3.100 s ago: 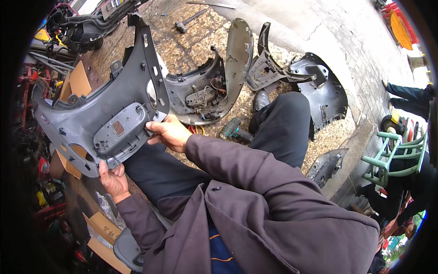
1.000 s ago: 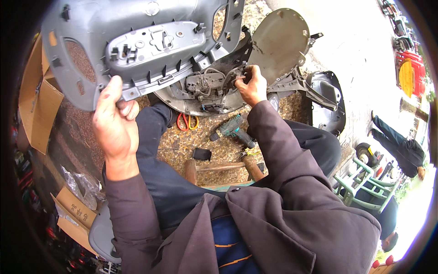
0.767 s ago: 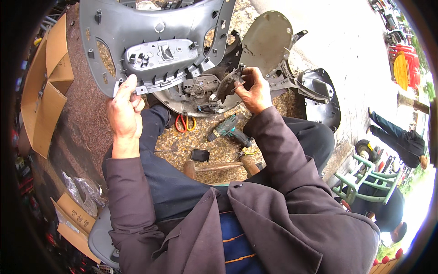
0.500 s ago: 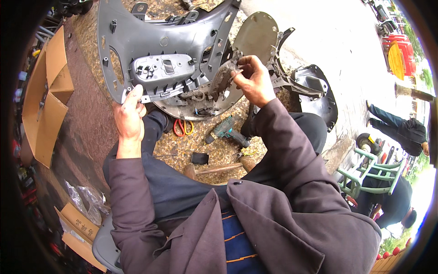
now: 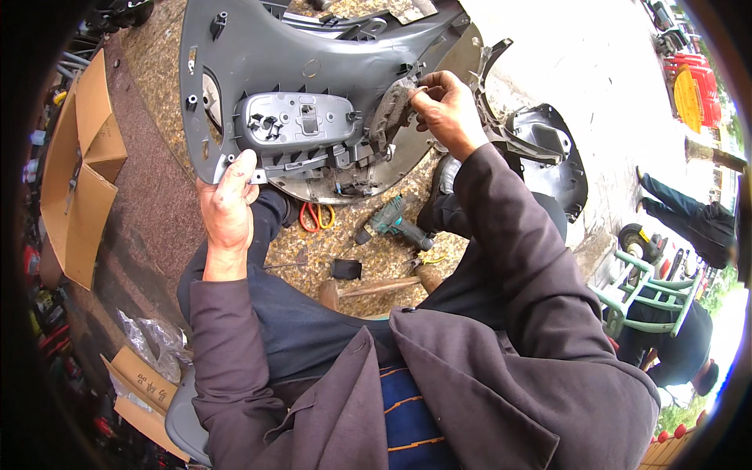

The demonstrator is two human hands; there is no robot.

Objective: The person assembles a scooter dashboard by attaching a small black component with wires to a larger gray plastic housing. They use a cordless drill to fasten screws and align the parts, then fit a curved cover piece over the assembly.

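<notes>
Between fingers (image 5: pixel 241 166) — smooth plastic panel (image 5: pixel 270 66), curved

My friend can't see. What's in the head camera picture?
A person's left hand holds a big gray plastic panel, while the right hand pinches a dirty, dark part. A drill lies on the ground.

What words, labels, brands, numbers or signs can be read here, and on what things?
Small cardboard box, lower left: a short row of dark characters, not copied out here.
Grey panel in the left hand: a round mark, too small to read.
Drill: any lettering is too small to read.
No other text shows clearly.
</notes>
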